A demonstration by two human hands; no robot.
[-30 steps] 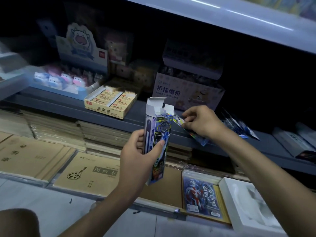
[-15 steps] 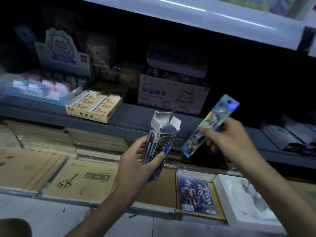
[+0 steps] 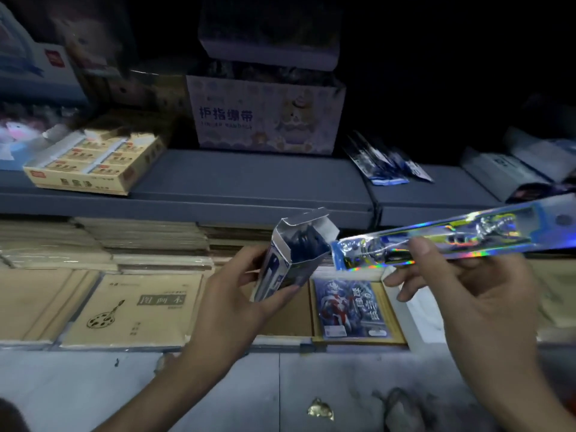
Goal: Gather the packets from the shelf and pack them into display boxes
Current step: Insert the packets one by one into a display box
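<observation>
My left hand [image 3: 237, 294] grips a tall blue-and-silver display box [image 3: 290, 257], tilted, its top flaps open; dark packets show inside. My right hand [image 3: 461, 291] pinches a long holographic packet [image 3: 442, 238] that lies almost level, its left end touching the box's open mouth. A few more dark blue packets [image 3: 383, 163] lie on the grey shelf [image 3: 249, 179] to the upper right of the box.
On the shelf stand a lilac carton with blue characters [image 3: 265, 116] and a yellow tray of erasers [image 3: 93, 166]. Below lie stacks of brown sketchbooks [image 3: 134, 307], a hero-print card pack [image 3: 349, 304] and a white tray [image 3: 411, 316].
My right hand lifted the holographic packet off the shelf, swung it down level and brought its end to the box's open top. The view moved closer.
</observation>
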